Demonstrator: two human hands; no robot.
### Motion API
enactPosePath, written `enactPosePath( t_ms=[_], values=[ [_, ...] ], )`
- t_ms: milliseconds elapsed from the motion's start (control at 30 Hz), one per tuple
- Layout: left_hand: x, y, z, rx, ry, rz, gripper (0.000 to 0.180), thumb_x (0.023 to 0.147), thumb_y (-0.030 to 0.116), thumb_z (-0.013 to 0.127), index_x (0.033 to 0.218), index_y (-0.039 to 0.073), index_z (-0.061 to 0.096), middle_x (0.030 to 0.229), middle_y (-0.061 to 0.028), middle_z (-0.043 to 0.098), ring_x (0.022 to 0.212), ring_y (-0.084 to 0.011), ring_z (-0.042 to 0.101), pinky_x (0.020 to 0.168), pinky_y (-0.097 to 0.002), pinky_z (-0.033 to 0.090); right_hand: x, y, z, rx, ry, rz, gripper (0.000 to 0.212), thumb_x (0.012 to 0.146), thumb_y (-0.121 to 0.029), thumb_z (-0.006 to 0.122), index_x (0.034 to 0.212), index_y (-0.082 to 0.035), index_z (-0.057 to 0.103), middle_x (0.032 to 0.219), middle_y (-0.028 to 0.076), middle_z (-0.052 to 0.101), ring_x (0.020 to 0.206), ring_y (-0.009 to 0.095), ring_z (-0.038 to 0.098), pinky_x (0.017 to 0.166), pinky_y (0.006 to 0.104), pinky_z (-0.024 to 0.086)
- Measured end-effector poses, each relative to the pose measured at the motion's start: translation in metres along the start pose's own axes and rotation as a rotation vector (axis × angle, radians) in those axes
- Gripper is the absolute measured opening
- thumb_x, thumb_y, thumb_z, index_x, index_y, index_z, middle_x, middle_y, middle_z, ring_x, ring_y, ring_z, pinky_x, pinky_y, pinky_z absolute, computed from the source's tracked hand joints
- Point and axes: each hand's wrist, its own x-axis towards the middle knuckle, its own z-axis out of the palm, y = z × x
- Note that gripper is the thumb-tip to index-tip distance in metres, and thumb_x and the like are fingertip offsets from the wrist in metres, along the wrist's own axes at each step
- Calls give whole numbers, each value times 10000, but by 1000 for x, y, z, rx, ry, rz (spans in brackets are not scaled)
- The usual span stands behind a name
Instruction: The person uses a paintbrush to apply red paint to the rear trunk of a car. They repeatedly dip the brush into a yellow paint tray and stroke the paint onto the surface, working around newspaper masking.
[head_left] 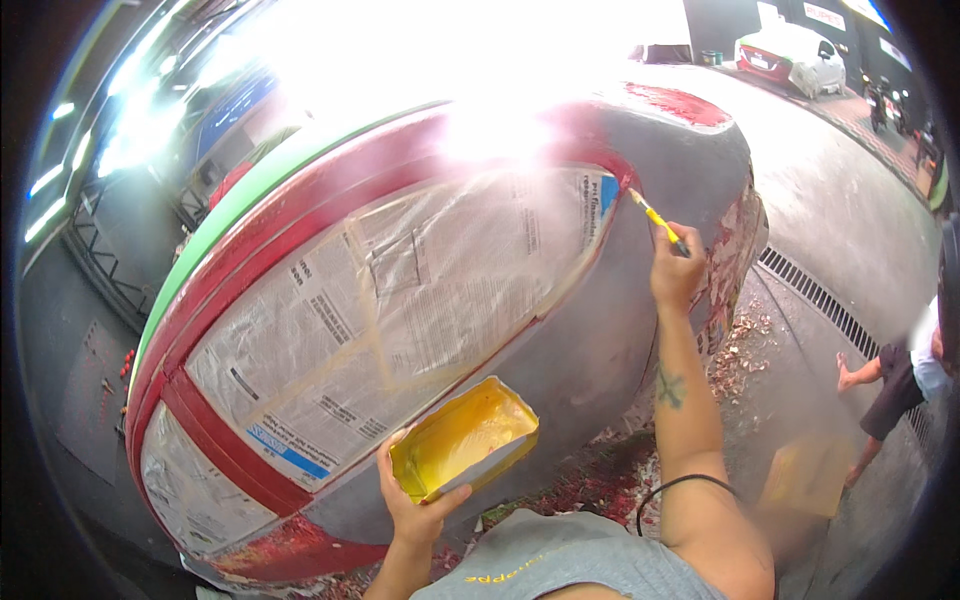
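A yellow-handled paintbrush (655, 217) is pinched in my right hand (677, 268), with its bristles at the red window frame near the upper corner of a papered car window. My left hand (420, 515) grips a yellow cut-open container (465, 440) from its near end. Its inside is smeared with yellowish liquid. The car body (590, 320) beside me is dull grey, with dark red painted trim (225, 450) around the windows. Newspaper (400, 290) under clear film and tape covers the side window.
Peeled paint flakes (740, 350) litter the floor along the car. A floor drain grate (820, 300) runs at the right. A person (900, 380) is at the right edge. Another car (790, 58), partly covered, stands far back, near motorcycles (885, 105). Bright light washes out the top.
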Motion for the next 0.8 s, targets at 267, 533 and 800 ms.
enactPosePath(
  t_ms=[267,533,800],
  values=[
    [19,-27,-5,209,-72,83,1118,669,97,1048,1595,42,422,1529,-130,582,1430,-253,586,1226,-412,462,-25,-159,-109,466,-1184,-51,95,980,-42,784,1028,29,743,993,96,794,896,172,767,782,326,607],
    [26,-28,21,204,-171,141,1103,695,90,1034,1605,60,411,1567,-116,541,1423,-241,582,1221,-408,467,-83,-236,-97,-43,-1544,-502,147,923,-93,812,998,7,733,794,101,747,711,156,708,688,326,557],
    [26,-36,43,164,-253,128,1105,693,85,1033,1608,67,413,1594,-118,534,1448,-241,564,1229,-403,456,-61,-217,-108,-102,-1556,-346,167,949,-114,814,968,27,727,841,60,741,828,97,692,716,307,566]
  ],
)
